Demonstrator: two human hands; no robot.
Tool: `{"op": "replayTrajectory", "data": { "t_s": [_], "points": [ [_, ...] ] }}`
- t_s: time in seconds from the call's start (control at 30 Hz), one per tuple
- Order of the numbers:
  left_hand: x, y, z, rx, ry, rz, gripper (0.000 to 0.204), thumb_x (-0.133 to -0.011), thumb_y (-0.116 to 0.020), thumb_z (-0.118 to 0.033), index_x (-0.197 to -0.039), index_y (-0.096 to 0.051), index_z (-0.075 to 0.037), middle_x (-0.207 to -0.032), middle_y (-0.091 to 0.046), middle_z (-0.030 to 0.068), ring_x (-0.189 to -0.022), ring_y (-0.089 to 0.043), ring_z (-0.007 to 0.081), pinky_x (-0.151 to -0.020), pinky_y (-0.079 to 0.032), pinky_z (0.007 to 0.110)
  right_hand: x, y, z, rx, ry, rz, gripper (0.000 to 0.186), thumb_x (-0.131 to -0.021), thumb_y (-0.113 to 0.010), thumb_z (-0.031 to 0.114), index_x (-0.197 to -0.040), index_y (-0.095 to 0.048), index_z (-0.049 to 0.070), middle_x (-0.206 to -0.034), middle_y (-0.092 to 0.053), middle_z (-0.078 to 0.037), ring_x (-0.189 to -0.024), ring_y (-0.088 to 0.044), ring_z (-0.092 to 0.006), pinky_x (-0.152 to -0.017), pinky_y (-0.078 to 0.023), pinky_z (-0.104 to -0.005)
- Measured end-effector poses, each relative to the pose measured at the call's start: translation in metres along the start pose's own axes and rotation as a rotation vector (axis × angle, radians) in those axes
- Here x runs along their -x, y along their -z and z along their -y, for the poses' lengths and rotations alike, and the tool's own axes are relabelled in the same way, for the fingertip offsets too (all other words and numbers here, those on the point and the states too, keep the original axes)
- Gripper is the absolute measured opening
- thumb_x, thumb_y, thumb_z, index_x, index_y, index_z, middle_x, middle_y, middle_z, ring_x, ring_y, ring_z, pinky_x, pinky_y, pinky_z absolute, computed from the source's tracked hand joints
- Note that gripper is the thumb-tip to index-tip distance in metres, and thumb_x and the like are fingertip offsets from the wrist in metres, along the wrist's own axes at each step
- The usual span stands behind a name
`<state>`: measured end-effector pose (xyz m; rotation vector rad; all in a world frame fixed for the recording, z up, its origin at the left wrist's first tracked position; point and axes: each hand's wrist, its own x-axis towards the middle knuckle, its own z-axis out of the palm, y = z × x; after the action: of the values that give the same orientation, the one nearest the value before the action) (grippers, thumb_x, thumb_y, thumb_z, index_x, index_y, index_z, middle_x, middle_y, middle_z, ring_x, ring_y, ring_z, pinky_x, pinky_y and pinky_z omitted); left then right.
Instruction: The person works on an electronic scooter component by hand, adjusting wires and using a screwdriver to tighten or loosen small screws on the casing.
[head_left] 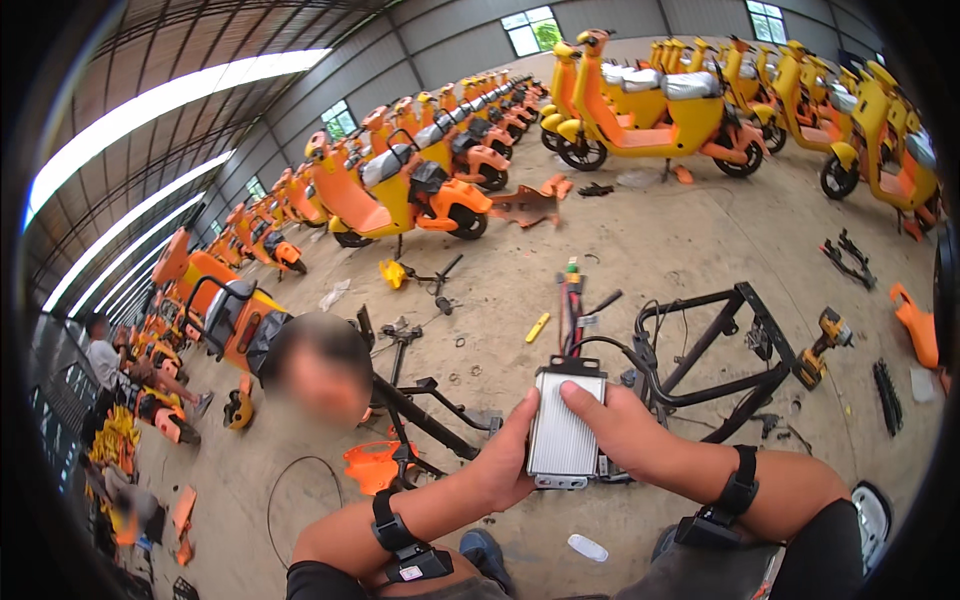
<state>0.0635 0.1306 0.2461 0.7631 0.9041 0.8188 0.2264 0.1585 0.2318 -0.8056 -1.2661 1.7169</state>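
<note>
A silver motor controller [563, 425] with a ribbed face is held up in front of me, its bundle of wires [572, 310] running out of the far end. My left hand [505, 455] grips its left side, thumb along the edge. From the right, my right hand [622, 428] holds it too, with the thumb pressed on the ribbed face. The fingers behind the box are mostly hidden. Just beyond, to the right, a black scooter frame [713, 325] lies on the floor, a black cable passing between it and the controller.
A yellow cordless drill [825, 348] stands right of the frame. A yellow-handled tool [538, 327] lies on the concrete. Another frame [425, 415] and an orange panel [375, 462] are left. A blurred person [320, 375] is near. Rows of yellow-orange scooters [640, 120] fill the back.
</note>
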Motion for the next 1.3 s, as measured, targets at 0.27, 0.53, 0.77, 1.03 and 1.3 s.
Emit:
{"op": "replayTrajectory", "data": {
  "t_s": [0.27, 0.53, 0.77, 1.03, 1.3],
  "points": [
    [-0.02, 0.024, -0.002, 0.006, 0.011, 0.08, 0.057, -0.093, -0.055, -0.049, -0.131, -0.046, -0.008, -0.12, -0.06, 0.0125, -0.107, -0.063, 0.0262, -0.091, -0.053, 0.043, -0.015, 0.021, -0.02, 0.326, 0.07, 0.08, 0.056, -0.099, -0.045, 0.051, -0.119, -0.059, 0.0, -0.094, -0.067, -0.008, -0.082, -0.062, -0.0175, -0.074, -0.051, -0.0338],
    [-0.047, 0.05, -0.005, 0.107, 0.05, -0.099, 0.046, -0.097, -0.045, -0.039, -0.126, -0.05, -0.004, -0.113, -0.063, 0.0128, -0.101, -0.065, 0.0287, -0.087, -0.053, 0.043, -0.036, 0.04, -0.031, 0.683, 0.079, -0.132, 0.041, -0.097, -0.046, 0.009, -0.134, -0.042, -0.006, -0.121, -0.061, -0.021, -0.1, -0.062, -0.0238, -0.086, -0.05, -0.033],
    [-0.045, 0.069, -0.005, 0.329, 0.01, -0.283, 0.047, -0.096, -0.042, -0.037, -0.127, -0.049, -0.003, -0.116, -0.06, 0.0152, -0.104, -0.061, 0.0332, -0.09, -0.049, 0.046, -0.041, 0.032, -0.015, 0.271, -0.122, 0.027, 0.053, -0.097, -0.029, -0.002, -0.149, -0.016, 0.004, -0.125, -0.055, -0.018, -0.091, -0.065, -0.0164, -0.07, -0.052, -0.0281],
    [-0.032, 0.049, -0.013, 0.273, 0.013, -0.187, 0.052, -0.095, -0.041, -0.038, -0.13, -0.048, 0.0, -0.118, -0.06, 0.0181, -0.102, -0.062, 0.0326, -0.089, -0.049, 0.043, -0.052, 0.036, -0.033, 0.396, -0.004, -0.104, 0.042, -0.098, -0.041, 0.009, -0.136, -0.032, -0.005, -0.123, -0.057, -0.019, -0.1, -0.063, -0.0203, -0.082, -0.05, -0.032],
    [-0.028, 0.042, -0.012, 0.312, -0.045, -0.115, 0.053, -0.091, -0.043, -0.033, -0.134, -0.044, 0.0, -0.124, -0.058, 0.0181, -0.109, -0.059, 0.0333, -0.095, -0.048, 0.044, -0.033, 0.022, -0.001, 0.199, -0.082, -0.135, 0.042, -0.101, -0.04, 0.007, -0.139, -0.027, -0.004, -0.12, -0.058, -0.017, -0.081, -0.062, -0.0138, -0.069, -0.05, -0.024]
  ]
}}
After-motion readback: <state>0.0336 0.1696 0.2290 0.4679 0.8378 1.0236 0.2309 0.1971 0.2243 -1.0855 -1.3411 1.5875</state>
